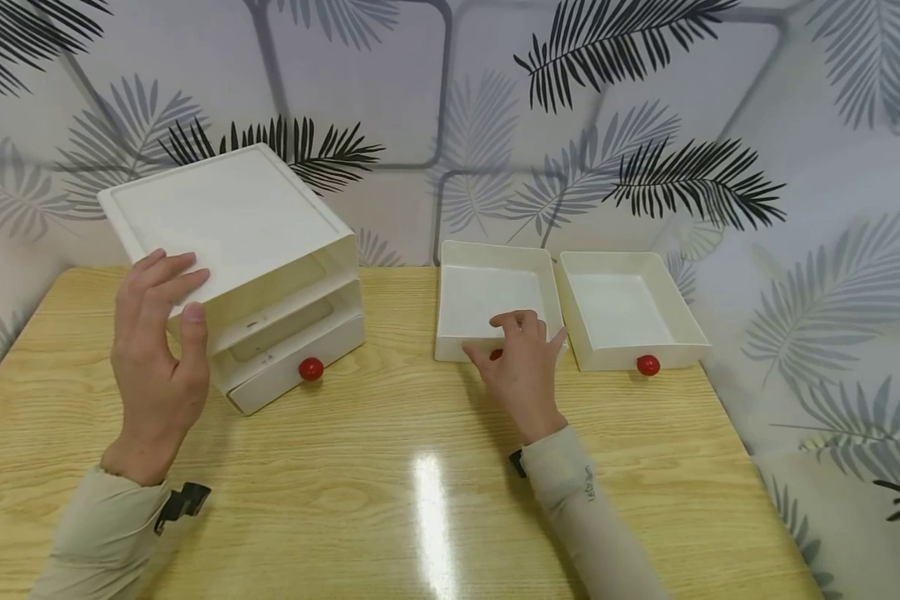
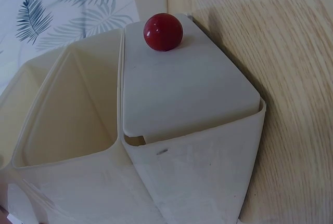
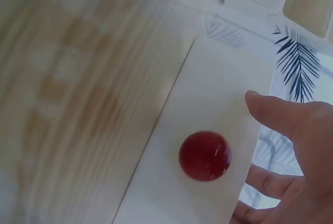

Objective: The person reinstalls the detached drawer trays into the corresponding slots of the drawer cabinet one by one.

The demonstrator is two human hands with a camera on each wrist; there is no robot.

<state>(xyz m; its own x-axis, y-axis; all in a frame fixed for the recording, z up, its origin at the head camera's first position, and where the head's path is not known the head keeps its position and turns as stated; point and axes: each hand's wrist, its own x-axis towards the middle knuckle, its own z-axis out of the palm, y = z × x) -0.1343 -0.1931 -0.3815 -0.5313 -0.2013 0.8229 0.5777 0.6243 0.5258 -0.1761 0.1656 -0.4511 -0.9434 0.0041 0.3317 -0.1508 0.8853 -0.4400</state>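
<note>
A white drawer cabinet (image 1: 232, 217) stands at left with two empty upper slots and one closed drawer (image 1: 300, 362) with a red round knob at the bottom. My left hand (image 1: 157, 358) rests against its near left top edge, fingers extended. The left wrist view shows the slots and the closed drawer's front (image 2: 187, 83); that hand is almost wholly out of it. My right hand (image 1: 521, 367) is at the front wall of a pulled-out white drawer (image 1: 487, 287), thumb in front and fingers bent over the rim inside. Its red knob (image 3: 205, 156) shows beside the thumb.
A second loose white drawer (image 1: 622, 312) with a red knob (image 1: 648, 365) stands just right of the first. Both sit near the back of the wooden table (image 1: 360, 475). A wall with leaf patterns (image 1: 495, 108) rises behind.
</note>
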